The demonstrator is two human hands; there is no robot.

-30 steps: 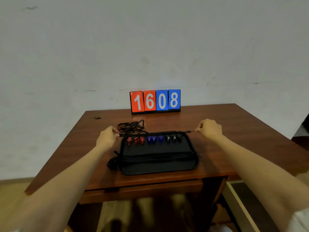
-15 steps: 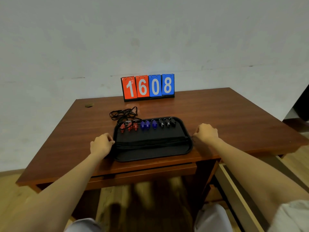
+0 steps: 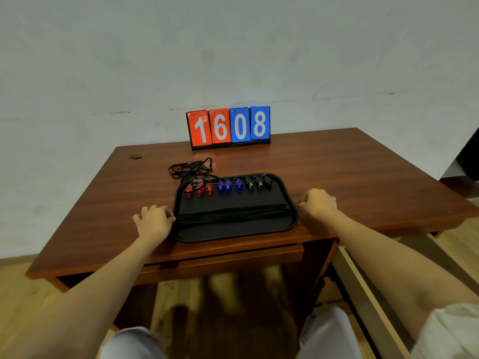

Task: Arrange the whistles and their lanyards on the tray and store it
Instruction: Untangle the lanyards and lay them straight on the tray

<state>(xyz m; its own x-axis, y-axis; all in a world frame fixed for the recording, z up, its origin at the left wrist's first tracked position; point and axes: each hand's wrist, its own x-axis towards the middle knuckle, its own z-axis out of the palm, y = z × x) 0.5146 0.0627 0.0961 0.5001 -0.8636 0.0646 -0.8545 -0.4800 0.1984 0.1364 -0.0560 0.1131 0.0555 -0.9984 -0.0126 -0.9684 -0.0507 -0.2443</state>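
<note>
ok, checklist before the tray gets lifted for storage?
1. One row on the tray, red whistles, blue whistles, black whistles: ok.
2. Across the tray lie the stretched lanyards: ok.
3. All cords on the tray: not ok, a lanyard tangle lies on the table beyond its far-left corner.
4. Hands free to lift: not ok, left hand and right hand each grip the stretched lanyards' ends.
5. Storage spot ready: cannot tell.

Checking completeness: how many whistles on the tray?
9, along the far edge of the tray: red whistles left, blue whistles middle, black whistles right, three each.
</note>
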